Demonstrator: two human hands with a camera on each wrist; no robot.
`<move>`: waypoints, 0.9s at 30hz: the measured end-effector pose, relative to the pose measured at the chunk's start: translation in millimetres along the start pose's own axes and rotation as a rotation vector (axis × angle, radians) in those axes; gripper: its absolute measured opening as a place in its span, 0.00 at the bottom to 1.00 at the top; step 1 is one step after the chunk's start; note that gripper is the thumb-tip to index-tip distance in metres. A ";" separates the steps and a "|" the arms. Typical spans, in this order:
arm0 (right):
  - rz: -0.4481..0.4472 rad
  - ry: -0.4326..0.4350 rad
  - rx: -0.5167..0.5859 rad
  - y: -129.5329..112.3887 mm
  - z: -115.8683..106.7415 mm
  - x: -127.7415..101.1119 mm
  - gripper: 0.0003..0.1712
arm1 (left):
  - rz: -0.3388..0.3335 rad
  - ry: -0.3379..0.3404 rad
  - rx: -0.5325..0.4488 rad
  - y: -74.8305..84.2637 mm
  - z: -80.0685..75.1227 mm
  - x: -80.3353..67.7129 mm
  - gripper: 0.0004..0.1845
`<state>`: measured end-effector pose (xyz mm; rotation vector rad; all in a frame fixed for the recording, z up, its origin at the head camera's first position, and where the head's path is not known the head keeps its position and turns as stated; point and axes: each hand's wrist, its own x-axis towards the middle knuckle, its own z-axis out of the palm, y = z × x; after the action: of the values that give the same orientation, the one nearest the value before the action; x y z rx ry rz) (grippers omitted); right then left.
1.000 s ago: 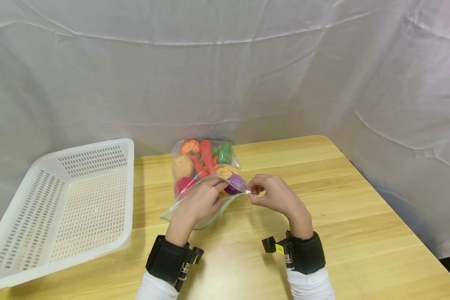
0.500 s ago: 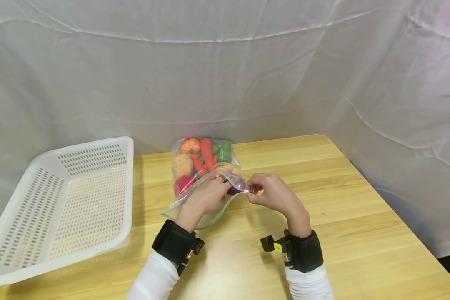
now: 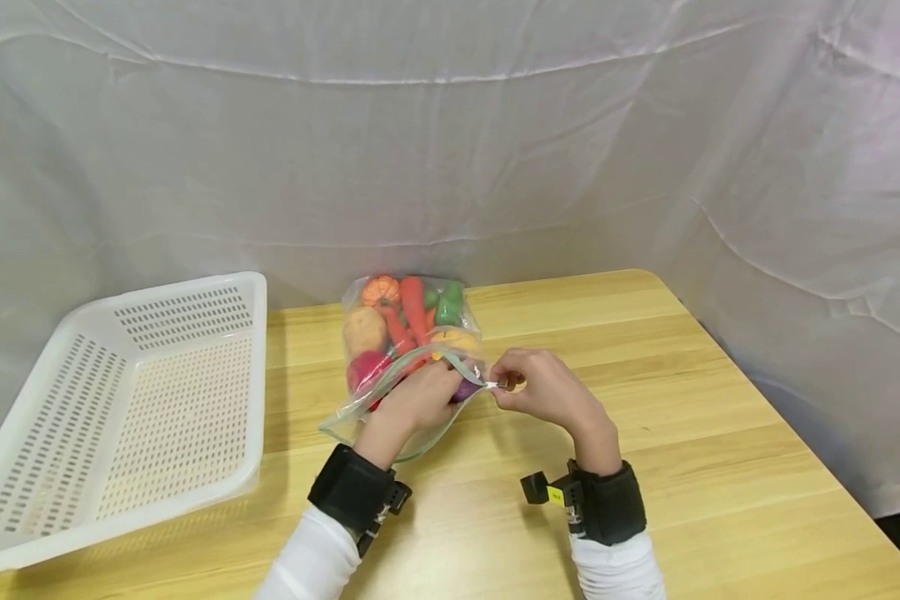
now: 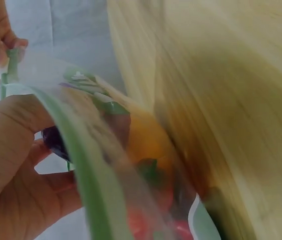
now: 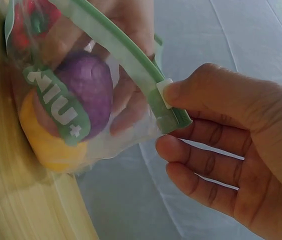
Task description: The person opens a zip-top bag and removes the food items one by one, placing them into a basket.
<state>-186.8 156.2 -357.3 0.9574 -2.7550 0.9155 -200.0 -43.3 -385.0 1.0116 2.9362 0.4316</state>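
Observation:
A clear zip bag (image 3: 338, 427) with a green rim lies on the table, mouth spread, full of toy-like vegetables. My left hand (image 3: 418, 398) reaches through the mouth, fingers and thumb around a round purple vegetable (image 5: 88, 90) seen through the plastic. My right hand (image 3: 543, 387) pinches the bag's right corner at the white slider (image 5: 165, 94), thumb on top; its other fingers are loosely bent. Deeper in the bag are an orange pumpkin (image 3: 381, 291), a red carrot-shaped piece (image 3: 412, 302), a green pepper (image 3: 448, 305), a potato-like piece (image 3: 365, 331) and a magenta piece (image 3: 367, 371).
At the left stands a white perforated plastic basket (image 3: 258, 392). The wooden table (image 3: 720, 467) ends at a grey cloth (image 3: 450, 167) hung behind and to the right. Each wrist carries a black strap (image 3: 607, 504) with a camera.
My left hand has slid deeper into the bag and toward the right, covering more of the purple vegetable, which now sits lower near the rim. The right hand keeps its pinch on the corner.

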 end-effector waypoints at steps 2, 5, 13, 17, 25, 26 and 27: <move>-0.001 0.000 0.003 0.4 -0.3 -0.3 0.04 | -0.012 -0.006 0.000 1.1 -1.7 -4.3 0.18; -0.008 0.006 0.002 0.6 -1.1 -1.2 0.03 | -0.007 0.012 -0.006 2.2 -4.9 -11.6 0.20; 0.000 0.030 -0.008 2.0 -2.7 -3.1 0.03 | 0.096 0.146 -0.014 1.5 -15.0 -35.9 0.21; -0.004 0.033 -0.007 2.2 -2.1 -3.0 0.03 | 0.171 0.221 0.008 1.2 -20.6 -48.9 0.22; 0.002 0.015 -0.008 1.1 -2.2 -1.7 0.03 | 0.186 0.244 -0.084 7.9 -37.1 -76.2 0.29; 0.002 0.014 -0.007 0.8 -2.3 -1.7 0.03 | 0.189 0.258 -0.086 8.3 -39.7 -79.5 0.30; 0.002 0.014 -0.006 0.5 -2.5 -1.6 0.03 | 0.190 0.269 -0.089 8.4 -42.4 -83.0 0.30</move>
<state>-186.1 158.7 -355.9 0.9441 -2.7463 0.9096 -133.2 -98.0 -349.0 1.3227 3.0231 0.7529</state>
